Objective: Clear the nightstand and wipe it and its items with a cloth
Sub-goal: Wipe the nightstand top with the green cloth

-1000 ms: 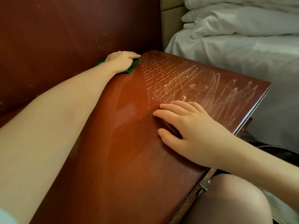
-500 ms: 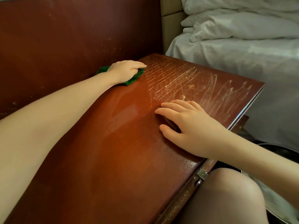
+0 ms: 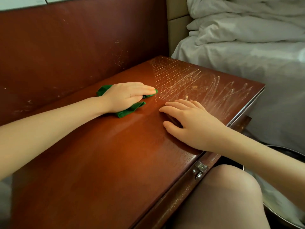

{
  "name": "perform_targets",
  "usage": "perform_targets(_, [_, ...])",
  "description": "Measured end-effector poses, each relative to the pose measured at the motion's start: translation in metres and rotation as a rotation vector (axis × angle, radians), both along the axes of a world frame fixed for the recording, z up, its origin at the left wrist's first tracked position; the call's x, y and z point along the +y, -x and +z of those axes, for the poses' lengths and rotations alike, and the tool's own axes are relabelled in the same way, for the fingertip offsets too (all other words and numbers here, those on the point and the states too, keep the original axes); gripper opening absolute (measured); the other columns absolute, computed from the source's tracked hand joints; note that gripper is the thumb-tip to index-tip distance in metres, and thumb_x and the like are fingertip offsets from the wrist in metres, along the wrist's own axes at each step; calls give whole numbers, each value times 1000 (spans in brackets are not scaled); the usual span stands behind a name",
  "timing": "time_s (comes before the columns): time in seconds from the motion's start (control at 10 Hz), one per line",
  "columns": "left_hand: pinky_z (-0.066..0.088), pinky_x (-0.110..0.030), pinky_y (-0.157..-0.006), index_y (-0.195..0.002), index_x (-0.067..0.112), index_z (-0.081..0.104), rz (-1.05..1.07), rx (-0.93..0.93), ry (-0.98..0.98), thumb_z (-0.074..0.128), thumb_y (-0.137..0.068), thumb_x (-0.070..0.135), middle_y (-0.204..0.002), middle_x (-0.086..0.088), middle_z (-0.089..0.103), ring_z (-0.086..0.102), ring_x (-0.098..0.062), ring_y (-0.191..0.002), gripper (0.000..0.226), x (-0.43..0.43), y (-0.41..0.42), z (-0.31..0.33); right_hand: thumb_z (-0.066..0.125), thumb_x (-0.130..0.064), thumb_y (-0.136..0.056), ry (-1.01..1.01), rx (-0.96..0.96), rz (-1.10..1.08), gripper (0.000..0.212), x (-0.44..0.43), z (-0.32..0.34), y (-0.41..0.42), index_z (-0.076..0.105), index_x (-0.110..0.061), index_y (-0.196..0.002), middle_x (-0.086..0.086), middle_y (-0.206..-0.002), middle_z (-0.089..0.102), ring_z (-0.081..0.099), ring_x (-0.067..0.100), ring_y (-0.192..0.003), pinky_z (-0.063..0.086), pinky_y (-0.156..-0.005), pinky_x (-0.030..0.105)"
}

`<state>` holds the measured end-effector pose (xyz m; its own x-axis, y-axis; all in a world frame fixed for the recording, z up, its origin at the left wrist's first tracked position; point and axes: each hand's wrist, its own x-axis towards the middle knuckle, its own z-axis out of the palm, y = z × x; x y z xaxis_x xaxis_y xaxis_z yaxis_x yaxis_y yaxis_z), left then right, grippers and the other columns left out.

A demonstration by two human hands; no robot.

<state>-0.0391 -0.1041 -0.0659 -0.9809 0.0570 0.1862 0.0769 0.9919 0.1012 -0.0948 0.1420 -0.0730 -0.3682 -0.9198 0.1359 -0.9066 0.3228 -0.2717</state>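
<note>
The reddish-brown nightstand top (image 3: 102, 162) fills the middle of the view and carries nothing but my hands and the cloth. Its far right part shows pale scratches and smears. My left hand (image 3: 125, 96) presses flat, fingers straight, on a green cloth (image 3: 130, 110) near the middle back of the top. The cloth sticks out behind the wrist and under the palm. My right hand (image 3: 191, 124) rests on the top just right of the cloth, fingers spread and slightly bent, holding nothing.
A dark red wall panel (image 3: 66, 47) stands behind the nightstand. A bed with white sheets (image 3: 247, 52) lies to the right. My knee (image 3: 227, 195) is at the nightstand's front edge, beside a metal latch (image 3: 200, 169). A round metal basin (image 3: 280, 204) sits at lower right.
My left hand has slid the green cloth from the back of the top toward the front and middle, its fingers flattening out. The right hand stays put.
</note>
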Motion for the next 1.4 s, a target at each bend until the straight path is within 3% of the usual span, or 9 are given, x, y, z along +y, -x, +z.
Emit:
perform_targets(0.1, [28, -24, -109, -135, 35, 43, -91, 1, -16, 34, -93, 32, -133, 26, 42, 35, 2, -130, 43, 6, -17, -4, 31, -44, -97, -5, 4, -1, 48, 1, 0, 0, 33, -31, -144, -11, -152, 28, 17, 8, -140, 9, -115, 33])
perform_targets(0.3, [23, -17, -111, -137, 35, 44, -128, -73, -14, 30, -89, 44, -139, 23, 44, 33, 2, -133, 50, -6, -15, -8, 30, -44, -97, -10, 3, 1, 49, 0, 0, 0, 32, -30, -144, -10, -152, 28, 17, 9, -140, 9, -115, 33])
perform_targets(0.4, [31, -32, -111, -134, 27, 52, 137, -120, -53, 24, -77, 67, -139, 9, 50, 40, -11, -132, 75, -27, 4, -10, 30, -44, -97, -18, 0, 0, 49, 0, 0, 0, 31, -31, -144, -10, -152, 27, 17, 9, -140, 8, -116, 35])
perform_targets(0.5, [24, -23, -112, -137, 39, 45, 74, -101, 49, 34, -94, 41, -142, 24, 40, 30, 4, -134, 45, -49, 20, -15, 30, -44, -97, -26, -4, -1, 50, 0, 1, 1, 30, -31, -145, -10, -153, 26, 16, 9, -141, 7, -116, 35])
perform_targets(0.6, [26, -29, -113, -137, 41, 43, 163, -87, 39, 39, -100, 24, -144, 22, 40, 30, 0, -136, 42, -59, 44, -10, 30, -44, -97, -31, -7, 0, 50, 0, 1, 1, 30, -32, -145, -10, -153, 26, 15, 9, -141, 7, -117, 36])
perform_targets(0.7, [24, -31, -112, -139, 33, 45, 283, -58, -20, 35, -100, 25, -146, 11, 40, 33, -10, -136, 41, -59, 68, 1, 30, -45, -97, -31, -4, 0, 50, 0, 1, 1, 29, -32, -145, -11, -153, 25, 15, 8, -141, 6, -116, 34])
perform_targets(1.0, [25, -43, -114, -138, 42, 42, 474, -68, -3, 26, -100, 23, -149, 15, 35, 30, -19, -139, 45, -72, 111, 4, 23, -51, -97, -30, -6, -4, 51, -1, -1, 2, 27, -35, -146, -14, -153, 23, 12, 7, -141, 3, -116, 32])
perform_targets(1.2, [29, -43, -111, -137, 43, 42, 547, -54, -33, 28, -98, 23, -149, 11, 37, 33, -24, -137, 46, -76, 128, 6, 3, -58, -80, 18, 25, -3, 74, -5, -9, 3, 32, -35, -144, -13, -150, 30, 18, 10, -140, 8, -115, 35])
perform_targets(1.4, [32, -44, -109, -137, 42, 42, 607, -62, -50, 27, -94, 23, -148, 3, 39, 35, -30, -135, 50, -86, 148, 7, 10, -54, -82, 68, 11, 0, 69, -3, -11, 4, 41, -30, -139, -9, -146, 39, 26, 14, -136, 13, -114, 37])
